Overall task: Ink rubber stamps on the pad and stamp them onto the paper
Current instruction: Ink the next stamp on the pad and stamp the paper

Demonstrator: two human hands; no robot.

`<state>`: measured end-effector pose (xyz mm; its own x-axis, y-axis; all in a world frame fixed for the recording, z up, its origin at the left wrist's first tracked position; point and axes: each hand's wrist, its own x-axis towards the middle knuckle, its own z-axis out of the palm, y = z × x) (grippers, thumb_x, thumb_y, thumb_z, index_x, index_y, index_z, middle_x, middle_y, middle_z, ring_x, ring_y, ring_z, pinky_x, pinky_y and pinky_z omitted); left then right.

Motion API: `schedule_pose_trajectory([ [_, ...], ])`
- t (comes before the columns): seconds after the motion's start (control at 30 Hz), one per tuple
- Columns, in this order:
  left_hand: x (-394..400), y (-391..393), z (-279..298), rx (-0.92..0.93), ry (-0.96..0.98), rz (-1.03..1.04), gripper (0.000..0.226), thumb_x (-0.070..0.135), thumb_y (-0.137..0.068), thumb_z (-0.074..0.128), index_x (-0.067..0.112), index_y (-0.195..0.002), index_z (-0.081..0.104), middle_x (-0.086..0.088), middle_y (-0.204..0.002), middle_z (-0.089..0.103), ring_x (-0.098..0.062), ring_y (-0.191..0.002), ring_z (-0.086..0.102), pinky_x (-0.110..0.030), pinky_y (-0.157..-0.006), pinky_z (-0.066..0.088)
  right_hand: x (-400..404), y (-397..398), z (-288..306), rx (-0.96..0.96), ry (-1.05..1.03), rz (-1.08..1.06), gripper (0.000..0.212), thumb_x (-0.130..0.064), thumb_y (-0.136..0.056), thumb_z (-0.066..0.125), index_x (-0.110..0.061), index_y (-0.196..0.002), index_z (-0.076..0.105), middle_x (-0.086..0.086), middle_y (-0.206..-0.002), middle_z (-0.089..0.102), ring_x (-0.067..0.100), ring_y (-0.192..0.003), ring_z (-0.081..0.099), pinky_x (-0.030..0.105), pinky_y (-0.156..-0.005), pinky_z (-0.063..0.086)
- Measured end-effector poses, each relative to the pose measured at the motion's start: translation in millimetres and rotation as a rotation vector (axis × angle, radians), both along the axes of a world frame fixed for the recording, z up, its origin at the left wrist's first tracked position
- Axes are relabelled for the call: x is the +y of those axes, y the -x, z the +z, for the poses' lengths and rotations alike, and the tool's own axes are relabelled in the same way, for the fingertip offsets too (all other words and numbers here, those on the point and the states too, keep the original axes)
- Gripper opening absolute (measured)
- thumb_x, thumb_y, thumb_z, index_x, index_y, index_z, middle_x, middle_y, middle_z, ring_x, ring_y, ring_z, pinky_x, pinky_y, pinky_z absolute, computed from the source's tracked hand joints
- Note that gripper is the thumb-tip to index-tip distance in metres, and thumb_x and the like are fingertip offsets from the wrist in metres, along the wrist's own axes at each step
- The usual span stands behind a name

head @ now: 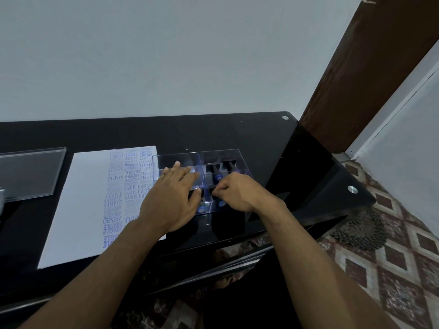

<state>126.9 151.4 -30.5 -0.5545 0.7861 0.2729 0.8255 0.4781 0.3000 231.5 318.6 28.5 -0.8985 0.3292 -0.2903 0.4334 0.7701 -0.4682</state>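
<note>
Here the rubber stamps (216, 175) stand in a clear divided box (221, 155) on the black worktop (261, 134), right of the paper (90, 198), whose right part carries blue prints. The right hand (237, 192) reaches into a near compartment with fingers curled in a narrow grip; what it pinches, I cannot tell. The left hand (173, 198) lies spread wide over the box's left side. A clear lid (31, 172) rests at the far left.
</note>
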Motion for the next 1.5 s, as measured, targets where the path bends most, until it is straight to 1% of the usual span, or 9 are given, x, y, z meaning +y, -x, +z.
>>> schedule_pose_trajectory([
  [0.17,-0.2,-0.4,0.4,-0.01,-0.015,0.001,0.055,0.046,-0.095,0.036,0.016,-0.138,0.057,-0.01,-0.144,0.055,-0.03,-0.146,0.035,-0.046,-0.122,0.027,-1.1,1.5,-0.6,0.025,0.01,-0.021,0.026,-0.02,-0.097,0.052,-0.018,-0.106,0.076,-0.007,-0.109,0.073,0.006,-0.094,0.066,0.02,-0.082,0.053],
  [0.37,-0.4,-0.3,0.3,-0.013,-0.018,0.003,0.055,0.045,-0.095,0.037,0.016,-0.137,0.058,-0.01,-0.144,0.056,-0.03,-0.146,0.036,-0.046,-0.122,0.027,-3.8,-0.3,-8.1,0.155,-0.004,-0.117,0.014,-0.025,-0.091,0.062,-0.023,-0.088,0.075,-0.011,-0.084,0.072,0.004,-0.079,0.066,0.022,-0.071,0.056],
  [0.53,-0.2,-1.1,1.9,-0.023,-0.018,0.004,0.057,0.047,-0.095,0.034,0.016,-0.137,0.058,-0.01,-0.143,0.056,-0.031,-0.146,0.036,-0.046,-0.121,0.028,-4.8,-3.6,-10.7,0.272,-0.016,-0.16,0.008,-0.024,-0.086,0.072,-0.022,-0.093,0.07,-0.009,-0.09,0.062,0.004,-0.076,0.06,0.014,-0.059,0.045],
  [0.63,-0.5,-1.7,3.1,-0.036,-0.025,0.006,0.058,0.047,-0.094,0.034,0.016,-0.136,0.058,-0.011,-0.143,0.056,-0.031,-0.146,0.036,-0.046,-0.121,0.028,-6.4,-3.3,-17.5,0.36,-0.05,-0.2,0.014,-0.019,-0.087,0.07,-0.021,-0.101,0.07,-0.003,-0.103,0.055,0.009,-0.087,0.058,0.011,-0.065,0.044],
  [0.73,-0.2,-1.6,3.6,-0.04,-0.017,0.005,0.058,0.048,-0.094,0.033,0.016,-0.137,0.057,-0.01,-0.144,0.056,-0.031,-0.146,0.036,-0.046,-0.121,0.028,-12.0,-4.6,-20.3,0.475,-0.08,-0.226,0.017,-0.02,-0.09,0.067,-0.022,-0.107,0.069,-0.005,-0.102,0.054,0.008,-0.091,0.055,0.007,-0.07,0.039],
  [1.0,-0.4,-0.8,3.9,-0.059,-0.015,-0.002,0.062,0.049,-0.093,0.032,0.016,-0.139,0.056,-0.01,-0.147,0.053,-0.03,-0.148,0.032,-0.046,-0.123,0.025,-18.0,-6.8,-16.4,0.582,-0.147,-0.263,0.01,-0.023,-0.091,0.067,-0.021,-0.101,0.07,-0.007,-0.099,0.054,0.005,-0.087,0.055,0.01,-0.073,0.041],
  [1.13,-2.6,0.6,8.1,-0.085,-0.051,-0.008,0.058,0.045,-0.095,0.04,0.013,-0.14,0.056,-0.012,-0.151,0.049,-0.031,-0.15,0.027,-0.048,-0.123,0.024,-22.2,-5.3,-12.4,0.605,-0.19,-0.26,0.011,-0.024,-0.09,0.068,-0.02,-0.1,0.069,-0.008,-0.098,0.054,0.002,-0.083,0.053,0.001,-0.068,0.037],
  [1.3,-20.6,3.9,14.1,-0.076,-0.101,0.017,0.056,0.042,-0.096,0.042,0.013,-0.142,0.054,-0.012,-0.152,0.047,-0.031,-0.151,0.026,-0.044,-0.122,0.02,-39.0,3.0,-5.2,0.717,-0.202,-0.256,0.007,-0.024,-0.088,0.071,-0.02,-0.092,0.068,-0.005,-0.096,0.055,-0.002,-0.077,0.051,-0.002,-0.072,0.036],
  [1.5,-66.4,18.1,14.9,-0.094,-0.101,0.122,0.048,0.036,-0.103,0.048,0.02,-0.148,0.046,-0.004,-0.159,0.038,-0.022,-0.155,0.014,-0.039,-0.124,0.011,-82.3,27.7,2.2,0.761,-0.161,-0.172,0.013,-0.023,-0.089,0.069,-0.018,-0.101,0.069,-0.005,-0.1,0.054,-0.001,-0.078,0.05,-0.003,-0.071,0.035],
])
